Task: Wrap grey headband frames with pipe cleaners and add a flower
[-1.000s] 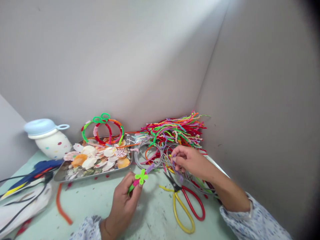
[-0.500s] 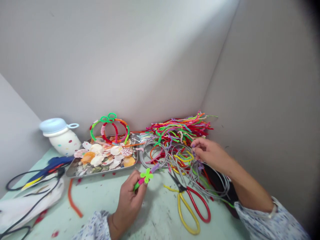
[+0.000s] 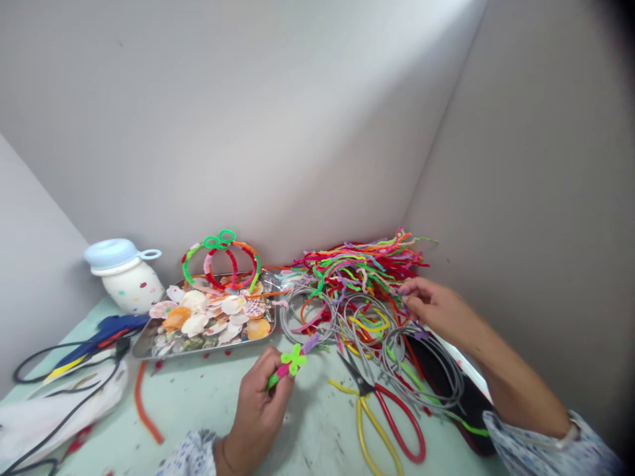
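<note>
My left hand point(image 3: 262, 403) is closed around a pipe-cleaner stem point(image 3: 282, 371) banded in green, magenta and purple, with a lime-green four-petal flower point(image 3: 294, 359) on it. At the right front of a loose heap of coloured pipe cleaners point(image 3: 357, 258), my right hand point(image 3: 431, 307) pinches a purple pipe cleaner point(image 3: 421, 332) that hangs below the fingertips; its upper part is mostly hidden. Coils of grey wire point(image 3: 310, 314) lie between the hands. Scissors point(image 3: 370, 390) with one yellow and one red handle rest partly open on the table, between the hands.
A metal tray point(image 3: 198, 354) of seashells holds up ring shapes point(image 3: 222, 264) made of pipe cleaners. On the left stand a white jar point(image 3: 131, 287) with a blue lid, a dark blue tool point(image 3: 109, 330) with a black cable, and an orange strip point(image 3: 145, 410). Grey walls enclose the table.
My right hand has moved to the right, and the purple pipe cleaner has shifted with it. My left hand keeps its grip on the flower stem. The view has shifted slightly.
</note>
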`<state>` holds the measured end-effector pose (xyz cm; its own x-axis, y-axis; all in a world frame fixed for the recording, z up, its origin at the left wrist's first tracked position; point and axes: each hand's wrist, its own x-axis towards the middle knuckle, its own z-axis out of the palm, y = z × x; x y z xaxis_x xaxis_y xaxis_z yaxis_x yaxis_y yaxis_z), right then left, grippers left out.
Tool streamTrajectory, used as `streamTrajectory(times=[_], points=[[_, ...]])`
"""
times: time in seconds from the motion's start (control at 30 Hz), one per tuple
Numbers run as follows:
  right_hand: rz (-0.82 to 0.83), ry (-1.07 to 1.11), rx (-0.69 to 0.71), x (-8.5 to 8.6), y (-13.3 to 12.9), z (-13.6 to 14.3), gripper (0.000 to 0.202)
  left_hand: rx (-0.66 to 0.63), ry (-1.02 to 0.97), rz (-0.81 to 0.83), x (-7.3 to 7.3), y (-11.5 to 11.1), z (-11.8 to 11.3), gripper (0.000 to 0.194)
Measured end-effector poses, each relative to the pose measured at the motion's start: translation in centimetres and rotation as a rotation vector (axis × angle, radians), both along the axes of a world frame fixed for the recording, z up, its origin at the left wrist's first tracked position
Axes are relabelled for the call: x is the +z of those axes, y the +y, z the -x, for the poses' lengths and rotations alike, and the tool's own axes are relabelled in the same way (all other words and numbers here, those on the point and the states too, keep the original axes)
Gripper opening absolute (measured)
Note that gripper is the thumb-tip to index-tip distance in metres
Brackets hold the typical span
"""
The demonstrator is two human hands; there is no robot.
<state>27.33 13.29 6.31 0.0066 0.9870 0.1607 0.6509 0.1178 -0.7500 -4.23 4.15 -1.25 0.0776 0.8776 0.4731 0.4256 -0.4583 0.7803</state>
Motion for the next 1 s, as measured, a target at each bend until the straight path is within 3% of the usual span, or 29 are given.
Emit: streamTrajectory(times=[0.63,0.87,1.0], points=[[-0.013,-0.171,-0.048,-1.0,0.8,-0.3,0.023,-0.001,-0.01,-0.014,-0.2,-0.2,-0.1,0.021],[0.063,0.088,0.026,-1.4,1.0,0.3,0.022,-0.01,-0.034,0.013,-0.4,-0.1,0.0,0.02],[0.077,0.06,0.009,-1.0,0.7,1.0,0.024,-0.013,-0.038,0.02,-0.3,-0.3,0.0,0.02]])
